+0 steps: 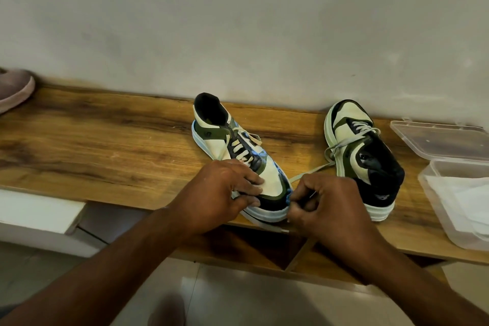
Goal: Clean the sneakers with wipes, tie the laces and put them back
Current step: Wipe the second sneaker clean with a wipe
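Sneakers (238, 151) cream/olive/blk; shelf (105, 135) brown.

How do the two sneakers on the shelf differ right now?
The left sneaker points its toe toward the person, and the left hand holds it; the right sneaker points its toe at the wall and lies untouched. The right sneaker's laces trail loose onto the shelf. Both share green, cream and black colouring.

2 sneakers (239, 151) (362, 156), 1 pink shoe (14, 88), 1 wipe box (455, 193), 2 hands (219, 193) (328, 206)
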Available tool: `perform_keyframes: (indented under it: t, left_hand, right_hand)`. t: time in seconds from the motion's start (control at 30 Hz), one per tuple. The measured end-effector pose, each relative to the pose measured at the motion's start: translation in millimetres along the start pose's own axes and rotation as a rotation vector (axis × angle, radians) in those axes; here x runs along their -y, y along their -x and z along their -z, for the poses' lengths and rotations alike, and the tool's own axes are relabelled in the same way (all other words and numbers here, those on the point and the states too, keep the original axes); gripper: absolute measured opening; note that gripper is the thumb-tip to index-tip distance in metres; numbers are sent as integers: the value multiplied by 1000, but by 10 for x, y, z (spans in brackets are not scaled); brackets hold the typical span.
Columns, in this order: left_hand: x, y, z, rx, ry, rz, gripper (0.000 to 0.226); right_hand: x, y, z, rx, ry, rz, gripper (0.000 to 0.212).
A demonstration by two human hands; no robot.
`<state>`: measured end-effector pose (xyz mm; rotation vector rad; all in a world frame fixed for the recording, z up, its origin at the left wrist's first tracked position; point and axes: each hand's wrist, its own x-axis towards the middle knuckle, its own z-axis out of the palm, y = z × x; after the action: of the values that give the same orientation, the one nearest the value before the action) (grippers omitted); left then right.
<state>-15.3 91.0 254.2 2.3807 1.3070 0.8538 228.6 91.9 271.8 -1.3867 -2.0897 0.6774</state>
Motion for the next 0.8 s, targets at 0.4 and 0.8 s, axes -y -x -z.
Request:
perform_keyframes:
  t: [0.4, 0.8]
  left_hand:
    - [53, -8, 22, 0, 60, -14, 22]
    - [-68, 144, 153, -129, -61, 351, 82]
  right_hand:
    - [-4, -106, 68, 8, -85, -47, 22]
    - [56, -125, 34, 142, -182, -51, 18]
